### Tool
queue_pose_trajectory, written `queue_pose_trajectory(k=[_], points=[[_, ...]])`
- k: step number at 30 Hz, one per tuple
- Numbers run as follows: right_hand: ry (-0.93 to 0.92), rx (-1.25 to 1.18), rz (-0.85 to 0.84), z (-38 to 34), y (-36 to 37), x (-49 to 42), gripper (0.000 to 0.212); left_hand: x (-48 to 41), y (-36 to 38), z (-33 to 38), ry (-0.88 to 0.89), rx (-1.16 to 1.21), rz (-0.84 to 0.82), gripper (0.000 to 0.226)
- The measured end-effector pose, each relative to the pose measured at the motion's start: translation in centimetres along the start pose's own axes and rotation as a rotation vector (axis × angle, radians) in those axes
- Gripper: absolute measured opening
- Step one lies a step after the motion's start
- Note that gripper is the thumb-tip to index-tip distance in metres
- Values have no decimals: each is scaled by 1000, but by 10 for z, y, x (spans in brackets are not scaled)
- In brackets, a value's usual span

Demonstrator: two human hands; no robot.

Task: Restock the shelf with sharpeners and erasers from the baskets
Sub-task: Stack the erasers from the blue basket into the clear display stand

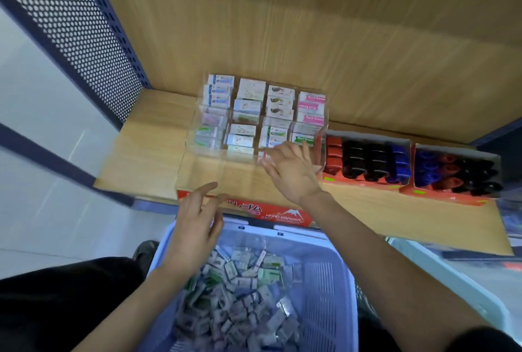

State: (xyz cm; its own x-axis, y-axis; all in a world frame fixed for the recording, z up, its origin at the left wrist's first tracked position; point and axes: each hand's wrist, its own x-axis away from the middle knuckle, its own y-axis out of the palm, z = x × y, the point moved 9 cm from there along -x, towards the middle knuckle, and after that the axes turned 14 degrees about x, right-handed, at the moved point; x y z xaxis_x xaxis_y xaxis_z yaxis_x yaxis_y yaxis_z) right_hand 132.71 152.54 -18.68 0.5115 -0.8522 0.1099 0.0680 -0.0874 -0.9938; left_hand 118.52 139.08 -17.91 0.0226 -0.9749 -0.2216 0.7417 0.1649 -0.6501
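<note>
erasers [254, 114] are stacked at the 12 o'clock end of the tray [203, 173]; its front is left bare, the basket [324, 281] heaped. left hand [195, 227] and right hand [291, 173] are spread, empty.

Matt wood-grain shelf [147, 153], clear glossy plastic tray [226, 177], plastic basket [324, 289] w/ slotted walls, perf. metal side panel [70, 21]

Wood-grain back panel [310, 26], dark blue perforated metal side panel [76, 26], pale glossy floor tiles [36, 153], perhaps a wall, at left, soft light
</note>
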Motion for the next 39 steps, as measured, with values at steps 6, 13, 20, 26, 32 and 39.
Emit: queue_pose_trajectory(k=[6, 13, 20, 26, 32, 39], points=[[-38, -183, 490, -28, 0, 111, 29, 83, 55, -45, -187, 115, -252, 24], [89, -374, -422, -52, 195, 183, 38, 151, 132, -133, -626, 181, -471, 52], [433, -566, -553, -38, 273, 208, 67, 131, 186, -147, -442, -39, -652, 66], [150, -333, -483, -33, 282, 176, 71, 118, 213, -151, -361, -51, -618, 70], [118, -206, -454, -37, 284, 167, 68, 120, 210, -157, -351, -225, -606, 59], [207, -167, -498, -42, 291, 165, 49, 118, 213, -154, -409, -167, -562, 55]])
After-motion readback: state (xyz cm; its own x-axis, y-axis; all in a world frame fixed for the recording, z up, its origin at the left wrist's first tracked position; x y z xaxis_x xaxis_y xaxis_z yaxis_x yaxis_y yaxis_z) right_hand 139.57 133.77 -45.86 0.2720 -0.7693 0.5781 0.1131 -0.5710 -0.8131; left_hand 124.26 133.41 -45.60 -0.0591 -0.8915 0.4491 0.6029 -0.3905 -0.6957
